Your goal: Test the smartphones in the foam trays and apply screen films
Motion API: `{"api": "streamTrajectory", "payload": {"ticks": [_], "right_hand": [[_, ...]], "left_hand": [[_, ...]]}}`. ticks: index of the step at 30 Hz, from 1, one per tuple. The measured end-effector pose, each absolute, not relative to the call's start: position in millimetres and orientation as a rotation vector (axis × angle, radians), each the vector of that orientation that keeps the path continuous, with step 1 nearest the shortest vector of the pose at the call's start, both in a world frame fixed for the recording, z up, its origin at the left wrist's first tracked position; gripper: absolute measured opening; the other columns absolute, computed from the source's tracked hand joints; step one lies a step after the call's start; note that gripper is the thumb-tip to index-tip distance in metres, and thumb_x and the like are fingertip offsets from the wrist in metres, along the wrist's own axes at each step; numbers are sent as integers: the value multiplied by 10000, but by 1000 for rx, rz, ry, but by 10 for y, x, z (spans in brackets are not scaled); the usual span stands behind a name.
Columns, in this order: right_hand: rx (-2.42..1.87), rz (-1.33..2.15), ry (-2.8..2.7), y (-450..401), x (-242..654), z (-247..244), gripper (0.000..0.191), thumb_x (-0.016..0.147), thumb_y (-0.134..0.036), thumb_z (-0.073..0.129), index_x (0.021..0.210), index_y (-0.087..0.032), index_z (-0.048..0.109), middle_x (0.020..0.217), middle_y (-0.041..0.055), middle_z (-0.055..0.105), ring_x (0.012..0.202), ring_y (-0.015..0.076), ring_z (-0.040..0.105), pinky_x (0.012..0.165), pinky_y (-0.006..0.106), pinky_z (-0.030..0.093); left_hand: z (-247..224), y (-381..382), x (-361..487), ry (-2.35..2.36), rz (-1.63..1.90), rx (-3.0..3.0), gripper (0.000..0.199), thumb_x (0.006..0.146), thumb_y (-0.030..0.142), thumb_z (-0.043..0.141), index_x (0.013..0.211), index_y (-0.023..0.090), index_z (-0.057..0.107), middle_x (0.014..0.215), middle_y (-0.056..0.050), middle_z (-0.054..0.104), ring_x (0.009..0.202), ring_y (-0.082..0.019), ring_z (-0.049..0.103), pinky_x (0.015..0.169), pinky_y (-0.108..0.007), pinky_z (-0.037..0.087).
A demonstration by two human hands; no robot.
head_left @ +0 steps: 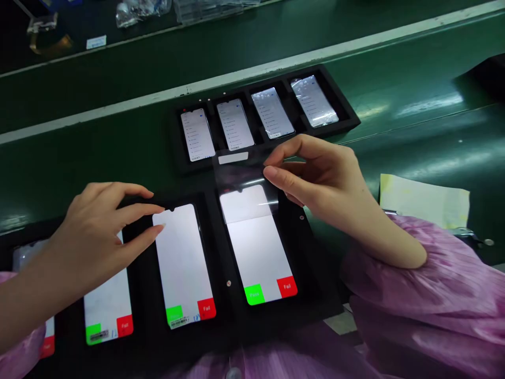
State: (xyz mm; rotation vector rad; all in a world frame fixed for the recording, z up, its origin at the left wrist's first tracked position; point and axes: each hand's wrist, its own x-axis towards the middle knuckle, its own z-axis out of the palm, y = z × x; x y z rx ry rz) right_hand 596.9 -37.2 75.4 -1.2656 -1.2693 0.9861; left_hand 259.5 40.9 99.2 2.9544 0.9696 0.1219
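Note:
My right hand (pixel 315 179) pinches the right edge of a clear plastic sheet (pixel 246 171) between thumb and fingertips. A white label strip (pixel 233 158) runs along the sheet's top. The sheet's lower part overlaps the top of a lit phone (pixel 258 247) with green "Pass" and red "Fail" blocks; whether it touches the screen I cannot tell. My left hand (pixel 114 226) is open over the near tray, its fingers apart at the top left corner of another lit phone (pixel 182 263). That phone has a barcode sticker along its bottom edge. A third phone (pixel 108 305) is partly hidden below my left hand.
Behind the near black tray (pixel 315 273) lies a second black tray (pixel 343 123) with several lit phones in compartments. A yellowish-white paper (pixel 424 200) is on the right of the green bench (pixel 394 152). Clear plastic bags (pixel 138 10) lie on the shelf at the back.

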Motion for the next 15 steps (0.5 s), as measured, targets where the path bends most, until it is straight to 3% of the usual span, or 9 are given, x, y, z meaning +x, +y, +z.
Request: {"api": "streamTrajectory", "payload": {"ticks": [5, 9, 11, 15], "right_hand": [[-1279, 926, -1314, -515, 5963, 748, 119, 917, -257, 767, 880, -222, 659, 879, -10, 632, 621, 81, 510, 512, 286, 397], [-1307, 935, -1323, -649, 5942, 775, 119, 947, -267, 750, 918, -231, 640, 883, -25, 627, 560, 65, 529, 463, 289, 388], [-1314, 941, -1334, -721, 5934, 781, 121, 962, -280, 744, 938, -235, 635, 898, -29, 627, 544, 58, 540, 459, 289, 401], [-1303, 939, -1351, -827, 5913, 736, 127, 985, -321, 735, 970, -249, 632, 913, -35, 627, 564, 62, 574, 495, 285, 448]], "left_hand": [[1038, 413, 2652, 983, 182, 2966, 231, 1039, 340, 561, 941, 242, 746, 1088, -47, 721, 1083, -279, 617, 940, -489, 470], [1106, 213, 2599, 1031, 244, 2819, 183, 1021, 451, 587, 1015, 323, 718, 1015, 76, 758, 923, -156, 687, 625, -273, 470], [1155, 42, 2558, 1025, 259, 2718, 148, 1009, 460, 606, 1049, 356, 703, 1001, 123, 763, 838, -105, 709, 543, -234, 482], [1187, -301, 2455, 872, 252, 2676, 107, 1037, 374, 569, 1071, 363, 670, 1005, 139, 776, 904, -95, 753, 777, -226, 622]]}}
